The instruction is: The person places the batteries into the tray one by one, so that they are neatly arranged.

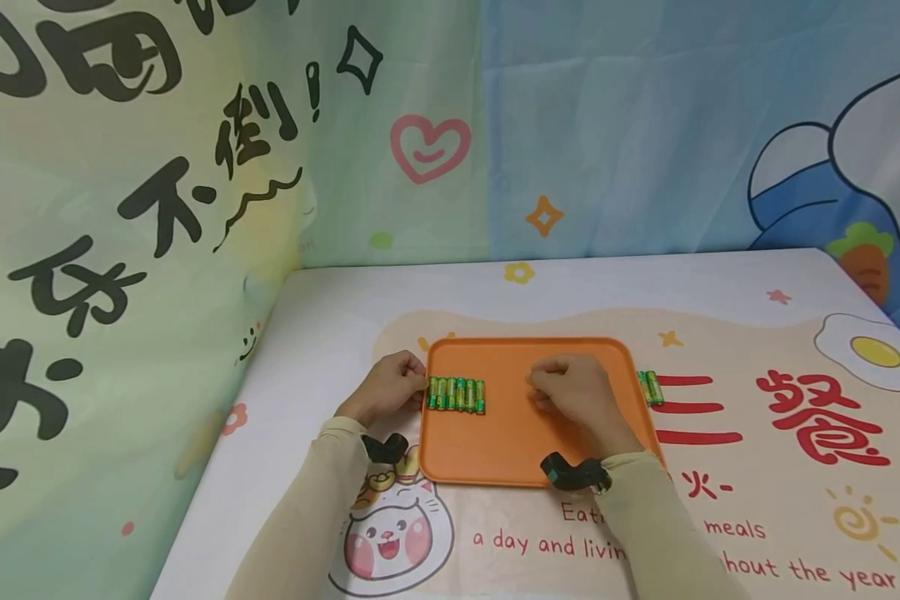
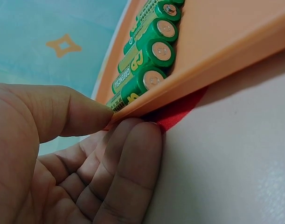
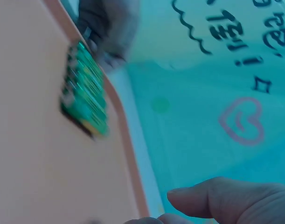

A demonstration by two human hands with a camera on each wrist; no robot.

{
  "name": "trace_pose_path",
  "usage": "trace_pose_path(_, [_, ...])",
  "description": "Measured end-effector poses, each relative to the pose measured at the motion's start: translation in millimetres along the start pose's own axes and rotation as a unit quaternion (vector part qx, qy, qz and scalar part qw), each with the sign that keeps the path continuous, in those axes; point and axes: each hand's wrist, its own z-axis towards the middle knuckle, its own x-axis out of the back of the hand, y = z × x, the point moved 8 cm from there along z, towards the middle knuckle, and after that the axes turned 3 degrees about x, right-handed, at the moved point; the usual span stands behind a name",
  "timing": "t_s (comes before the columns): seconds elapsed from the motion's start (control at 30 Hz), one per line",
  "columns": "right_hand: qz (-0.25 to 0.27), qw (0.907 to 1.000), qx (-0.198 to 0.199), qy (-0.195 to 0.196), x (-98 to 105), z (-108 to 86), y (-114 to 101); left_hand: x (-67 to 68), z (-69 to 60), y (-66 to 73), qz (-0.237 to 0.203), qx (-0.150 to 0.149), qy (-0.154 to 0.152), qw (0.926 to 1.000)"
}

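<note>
An orange tray (image 1: pixel 487 454) lies on the table. Inside it, by the left rim, several green batteries (image 1: pixel 457 395) are lined up side by side. My left hand (image 1: pixel 390 385) is at that rim; in the left wrist view its thumb presses on the edge above, the fingers underneath, pinching the tray (image 2: pixel 235 65) close to the end battery (image 2: pixel 149 81). Over the tray's right half hovers my right hand (image 1: pixel 577 396), its fingers loosely bent. In the right wrist view the thumb (image 3: pixel 217 198) is apart from the partly cropped fingertips, with nothing visible between them.
More green batteries (image 1: pixel 651 388) lie just outside the tray's right rim, partly hidden by it. A printed cloth (image 1: pixel 795 517) covers the table. Behind stands a blue-green printed backdrop (image 1: pixel 607 125), which continues along the left side.
</note>
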Motion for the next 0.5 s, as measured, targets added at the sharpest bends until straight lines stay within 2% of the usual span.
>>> trace_pose_path(0.27, [-0.014, 0.9987, -0.011, 0.047, 69, -4.6, 7, -0.5, 2.0, -2.0, 0.003, 0.007, 0.001, 1.0])
trace_pose_path(0.5, [-0.041, 0.9938, -0.043, 0.094, 121, -8.6, 40, -0.8, 1.9, -2.1, -0.002, 0.007, 0.003, 1.0])
